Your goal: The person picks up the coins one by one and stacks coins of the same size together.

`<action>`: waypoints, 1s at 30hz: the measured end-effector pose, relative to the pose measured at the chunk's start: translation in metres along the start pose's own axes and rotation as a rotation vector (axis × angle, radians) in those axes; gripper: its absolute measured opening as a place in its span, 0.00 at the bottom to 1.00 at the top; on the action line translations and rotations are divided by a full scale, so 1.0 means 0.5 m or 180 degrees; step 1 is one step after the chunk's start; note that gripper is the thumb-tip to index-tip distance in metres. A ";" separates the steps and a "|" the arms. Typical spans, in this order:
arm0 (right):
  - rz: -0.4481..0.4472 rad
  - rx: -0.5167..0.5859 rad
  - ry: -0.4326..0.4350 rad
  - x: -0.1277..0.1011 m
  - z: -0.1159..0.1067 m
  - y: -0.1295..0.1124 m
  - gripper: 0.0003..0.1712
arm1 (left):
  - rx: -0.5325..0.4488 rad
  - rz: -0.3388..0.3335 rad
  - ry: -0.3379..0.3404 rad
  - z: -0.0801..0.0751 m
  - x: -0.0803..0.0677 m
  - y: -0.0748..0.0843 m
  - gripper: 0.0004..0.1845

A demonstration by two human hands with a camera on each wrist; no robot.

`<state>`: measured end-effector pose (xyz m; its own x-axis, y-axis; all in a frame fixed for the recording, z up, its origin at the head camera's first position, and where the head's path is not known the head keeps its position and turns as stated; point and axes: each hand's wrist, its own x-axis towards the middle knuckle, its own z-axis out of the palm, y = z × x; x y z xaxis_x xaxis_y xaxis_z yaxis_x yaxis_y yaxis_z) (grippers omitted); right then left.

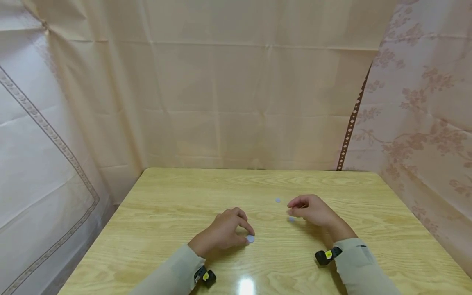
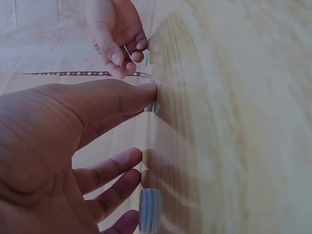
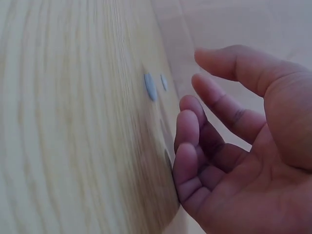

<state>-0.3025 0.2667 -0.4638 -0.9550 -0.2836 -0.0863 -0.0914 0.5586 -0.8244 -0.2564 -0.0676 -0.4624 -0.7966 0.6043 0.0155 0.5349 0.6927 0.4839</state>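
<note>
My left hand [image 1: 228, 229] is low over the table, its thumb and index finger pinching the edges of a small pale round disc [image 1: 250, 238]. In the left wrist view, a short stack of similar discs [image 2: 147, 210] stands on the tabletop beside the other fingers; the hand hides it in the head view. My right hand [image 1: 313, 211] hovers with loosely bent fingers, thumb and index finger apart and nothing between them. Close under its fingertips lies one flat disc [image 1: 291, 219], and another disc [image 1: 278, 200] is farther back on the wood.
The light wood-grain table [image 1: 166, 196] fills the lower view, with a bright glare spot near its front. A beige curtain [image 1: 239, 102] hangs along the back edge. Patterned cloths hang at both sides. Each wrist carries a small black camera [image 1: 324, 258].
</note>
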 end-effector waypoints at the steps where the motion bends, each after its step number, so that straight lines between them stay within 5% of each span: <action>1: 0.0000 0.0010 -0.0022 0.000 -0.003 0.003 0.16 | -0.0003 0.0001 0.0004 -0.001 -0.001 0.000 0.11; 16: -0.0141 0.0036 -0.0307 -0.012 -0.003 0.012 0.19 | 0.0050 0.0033 0.0025 0.004 -0.002 0.000 0.09; 30: -0.0146 -0.0080 -0.0287 -0.010 0.003 0.013 0.15 | 0.0102 0.0023 0.0021 0.002 -0.002 -0.003 0.08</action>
<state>-0.2978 0.2705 -0.4696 -0.9205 -0.3779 -0.0997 -0.1428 0.5626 -0.8143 -0.2561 -0.0690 -0.4643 -0.7945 0.6067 0.0246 0.5492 0.7007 0.4554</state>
